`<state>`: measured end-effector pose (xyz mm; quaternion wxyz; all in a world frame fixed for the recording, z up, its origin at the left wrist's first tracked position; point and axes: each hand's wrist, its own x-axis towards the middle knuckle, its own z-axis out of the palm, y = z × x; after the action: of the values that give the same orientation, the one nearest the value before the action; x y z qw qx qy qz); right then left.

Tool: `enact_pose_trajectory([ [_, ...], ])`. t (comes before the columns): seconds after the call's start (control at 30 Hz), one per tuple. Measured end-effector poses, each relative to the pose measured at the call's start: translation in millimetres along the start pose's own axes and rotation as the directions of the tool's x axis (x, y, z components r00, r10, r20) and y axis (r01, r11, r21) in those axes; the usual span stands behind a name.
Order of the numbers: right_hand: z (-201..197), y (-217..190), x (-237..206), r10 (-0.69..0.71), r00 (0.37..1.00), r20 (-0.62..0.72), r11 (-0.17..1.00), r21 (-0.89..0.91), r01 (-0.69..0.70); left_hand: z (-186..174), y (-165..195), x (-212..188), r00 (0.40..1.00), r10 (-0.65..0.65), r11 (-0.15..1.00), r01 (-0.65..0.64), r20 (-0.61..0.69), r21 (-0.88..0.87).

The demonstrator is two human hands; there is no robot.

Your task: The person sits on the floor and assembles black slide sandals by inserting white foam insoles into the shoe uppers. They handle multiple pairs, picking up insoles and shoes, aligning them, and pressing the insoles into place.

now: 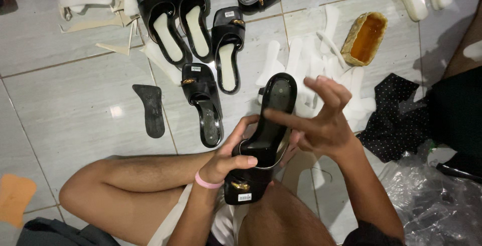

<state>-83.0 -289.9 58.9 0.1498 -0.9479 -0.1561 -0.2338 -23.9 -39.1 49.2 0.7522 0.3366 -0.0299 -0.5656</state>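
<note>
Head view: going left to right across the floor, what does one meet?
Orange insole piece → loose black sole → black sandal lying alone on the tile → black sandal in the hands → yellow container of amber liquid → black dotted cloth.

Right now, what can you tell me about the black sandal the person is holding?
The black sandal is a glossy slip-on with a wide front strap, a gold buckle and a small white sticker near the toe. Its footbed looks bare and shiny, with no pale insole. It is held above the person's lap, heel pointing away. The left hand grips its side; the right hand's fingers reach over the footbed.
</note>
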Motion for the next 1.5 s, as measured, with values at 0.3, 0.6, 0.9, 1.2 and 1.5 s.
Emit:
enact_pose_trajectory([
  [0.3, 0.7, 7.5, 3.5, 0.103, 0.994, -0.030, 0.994, -0.043, -0.104, 1.4, 1.5, -2.6, 1.000, 0.017, 1.000, -0.017, 0.008, 0.016],
  [0.6, -1.7, 5.3, 4.0, 0.094, 0.995, -0.022, 0.985, -0.147, -0.096, 0.7, -3.3, -2.5, 0.999, 0.015, 1.000, -0.016, 0.029, 0.005],
  [0.9, -8.3, -5.0, 0.6, -0.013, 1.000, 0.028, 0.998, -0.067, 0.015, 3.9, 3.2, -3.8, 0.999, 0.010, 0.998, -0.007, 0.049, -0.060],
  [1.2, -3.6, 0.8, 1.2, 0.093, 0.995, -0.018, 0.988, -0.120, -0.095, -3.1, -4.4, -6.1, 0.995, 0.080, 0.995, -0.084, 0.064, 0.055],
  [1.5, -9.7, -3.6, 4.1, -0.025, 0.999, -0.037, 0.999, -0.034, 0.023, 1.5, -0.6, -5.6, 0.999, 0.020, 0.999, -0.022, 0.044, 0.042],
])
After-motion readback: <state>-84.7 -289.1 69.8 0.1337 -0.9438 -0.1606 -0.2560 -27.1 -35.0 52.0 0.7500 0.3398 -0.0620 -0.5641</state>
